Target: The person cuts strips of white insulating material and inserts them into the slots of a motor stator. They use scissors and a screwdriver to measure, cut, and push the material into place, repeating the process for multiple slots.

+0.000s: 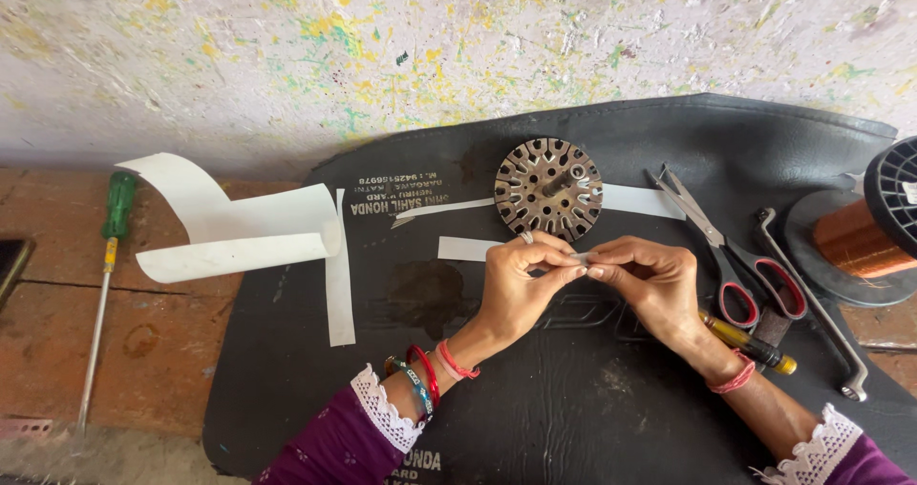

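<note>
My left hand (521, 284) and my right hand (650, 280) meet fingertip to fingertip over a black mat (315, 370). Between them they pinch a small white paper strip (580, 258), mostly hidden by the fingers. Just beyond the hands lies a round slotted metal core (548, 188) with a short shaft at its centre. A longer white paper strip (463, 248) lies flat under my left fingers, and another strip (640, 201) runs behind the core. Bangles and threads circle both wrists.
Red-handled scissors (731, 251), a bent metal wrench (812, 299) and a yellow-handled tool (750, 346) lie at the right. A spool of copper wire (860, 237) stands at the far right. Curled white paper (229, 227) and a green-handled screwdriver (105, 275) lie at the left.
</note>
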